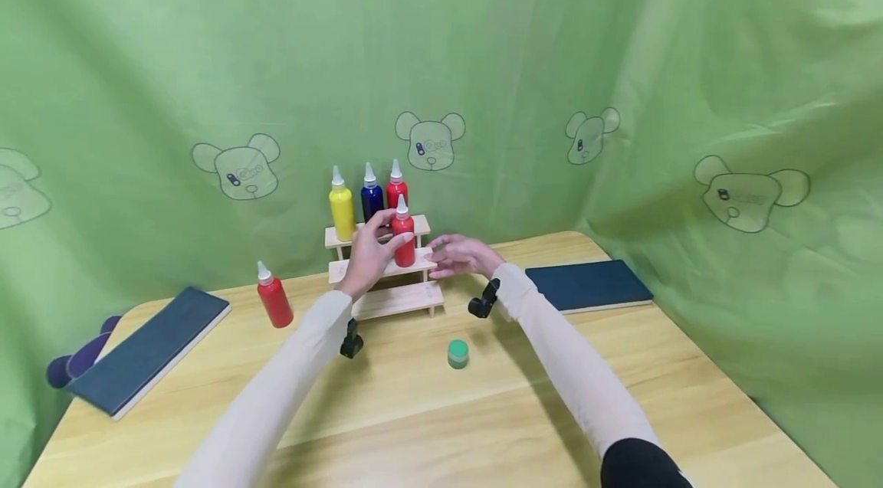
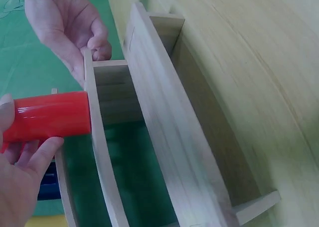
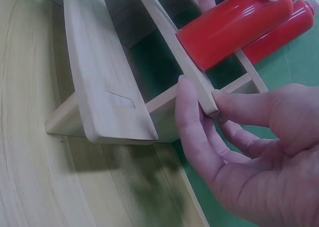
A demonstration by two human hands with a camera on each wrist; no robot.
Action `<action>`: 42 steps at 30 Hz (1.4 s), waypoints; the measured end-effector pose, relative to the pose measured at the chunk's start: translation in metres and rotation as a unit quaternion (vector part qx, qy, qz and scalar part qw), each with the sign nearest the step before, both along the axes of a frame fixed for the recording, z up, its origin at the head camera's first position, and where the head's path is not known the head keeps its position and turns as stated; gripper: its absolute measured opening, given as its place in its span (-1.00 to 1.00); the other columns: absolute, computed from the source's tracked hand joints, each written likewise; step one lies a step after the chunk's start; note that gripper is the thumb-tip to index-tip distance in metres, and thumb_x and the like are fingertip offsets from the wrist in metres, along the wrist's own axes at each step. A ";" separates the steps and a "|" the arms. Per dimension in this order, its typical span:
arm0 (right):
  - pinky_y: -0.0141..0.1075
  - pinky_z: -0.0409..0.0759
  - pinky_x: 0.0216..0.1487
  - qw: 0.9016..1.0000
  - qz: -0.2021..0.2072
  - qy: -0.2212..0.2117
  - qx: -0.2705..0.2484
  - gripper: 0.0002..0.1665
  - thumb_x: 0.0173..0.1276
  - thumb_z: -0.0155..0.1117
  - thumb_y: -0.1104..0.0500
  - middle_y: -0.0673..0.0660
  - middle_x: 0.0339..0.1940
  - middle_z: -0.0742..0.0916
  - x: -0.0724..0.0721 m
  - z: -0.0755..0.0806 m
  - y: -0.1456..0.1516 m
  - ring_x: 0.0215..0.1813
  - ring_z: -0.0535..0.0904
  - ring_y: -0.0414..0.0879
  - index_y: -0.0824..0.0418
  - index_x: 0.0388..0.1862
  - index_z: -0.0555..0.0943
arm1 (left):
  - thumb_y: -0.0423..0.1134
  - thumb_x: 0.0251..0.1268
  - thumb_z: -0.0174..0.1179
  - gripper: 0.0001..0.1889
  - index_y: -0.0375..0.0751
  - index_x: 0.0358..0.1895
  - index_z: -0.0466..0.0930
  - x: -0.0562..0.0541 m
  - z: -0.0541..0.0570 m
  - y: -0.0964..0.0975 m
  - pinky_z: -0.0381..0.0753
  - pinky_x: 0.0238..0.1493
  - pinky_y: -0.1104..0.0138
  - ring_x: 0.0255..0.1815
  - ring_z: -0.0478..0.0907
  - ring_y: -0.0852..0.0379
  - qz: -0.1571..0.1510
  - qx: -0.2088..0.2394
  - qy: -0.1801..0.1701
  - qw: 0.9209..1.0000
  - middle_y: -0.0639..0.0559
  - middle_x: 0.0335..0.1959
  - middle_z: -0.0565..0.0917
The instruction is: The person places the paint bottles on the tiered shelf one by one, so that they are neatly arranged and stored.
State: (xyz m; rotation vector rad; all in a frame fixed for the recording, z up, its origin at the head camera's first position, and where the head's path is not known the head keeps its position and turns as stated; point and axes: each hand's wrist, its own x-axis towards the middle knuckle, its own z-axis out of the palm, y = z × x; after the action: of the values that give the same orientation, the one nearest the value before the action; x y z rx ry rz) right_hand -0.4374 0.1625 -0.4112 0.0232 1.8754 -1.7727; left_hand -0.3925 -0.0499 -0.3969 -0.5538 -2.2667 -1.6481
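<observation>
My left hand (image 1: 370, 257) grips a red squeeze bottle (image 1: 403, 239) with a white nozzle, fingers and thumb at its sides. The bottle's base stands at the right part of the middle step of a three-tier wooden rack (image 1: 396, 301). With thumb and fingers, my right hand (image 3: 264, 147) pinches the right end of that same middle step. Behind on the top step are a yellow bottle (image 1: 341, 210), a dark blue bottle (image 1: 372, 197) and another red bottle (image 1: 396, 186), partly hidden by the held one.
A further red bottle (image 1: 276, 300) stands on the table left of the rack. In front sits a small green-lidded jar (image 1: 457, 354). Dark blue flat boards lie at left (image 1: 153, 350) and right (image 1: 589, 285). A green curtain (image 1: 483, 51) hangs close behind the table.
</observation>
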 end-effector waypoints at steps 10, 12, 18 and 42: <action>-0.34 0.80 -0.19 1.000 -0.001 -0.010 0.020 -0.43 0.54 0.05 0.50 0.20 -0.12 0.53 -0.001 0.004 0.000 -0.26 0.65 0.00 0.40 0.47 0.24 | -0.40 0.27 0.47 -0.33 -0.35 0.42 0.40 0.007 0.009 0.001 0.66 0.29 -0.01 0.24 0.60 -0.25 0.012 -0.037 -0.027 0.999 -0.33 0.28 0.60; -0.34 0.80 -0.18 1.000 0.000 -0.008 0.027 -0.42 0.54 0.05 0.51 0.20 -0.11 0.52 -0.002 0.004 -0.001 -0.25 0.64 0.00 0.41 0.48 0.23 | -0.38 0.27 0.48 -0.31 -0.36 0.43 0.37 0.010 0.011 0.001 0.65 0.31 -0.01 0.27 0.57 -0.24 0.019 -0.048 -0.031 0.998 -0.33 0.30 0.56; -0.34 0.81 -0.16 0.999 0.000 -0.004 0.038 -0.43 0.53 0.05 0.51 0.21 -0.09 0.52 -0.002 0.006 -0.001 -0.24 0.65 0.01 0.41 0.47 0.24 | -0.37 0.30 0.46 -0.32 -0.39 0.43 0.35 0.021 0.021 -0.005 0.61 0.35 -0.06 0.31 0.52 -0.30 0.030 -0.068 -0.020 0.997 -0.36 0.32 0.50; -0.32 0.81 -0.17 0.999 0.009 0.012 0.044 -0.46 0.52 0.04 0.52 0.22 -0.11 0.51 0.002 0.009 -0.002 -0.27 0.67 0.01 0.41 0.43 0.24 | -0.41 0.47 0.27 -0.64 -0.38 0.27 0.56 0.038 0.051 -0.120 0.67 0.12 0.38 0.09 0.65 -0.12 0.062 -0.030 0.049 0.996 -0.31 0.12 0.70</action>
State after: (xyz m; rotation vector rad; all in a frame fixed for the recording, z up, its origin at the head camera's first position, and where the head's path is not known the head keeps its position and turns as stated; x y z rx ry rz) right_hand -0.4355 0.1605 -0.4018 0.0174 1.9626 -1.6852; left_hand -0.3542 -0.1696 -0.3455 -0.4854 -2.2379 -1.4648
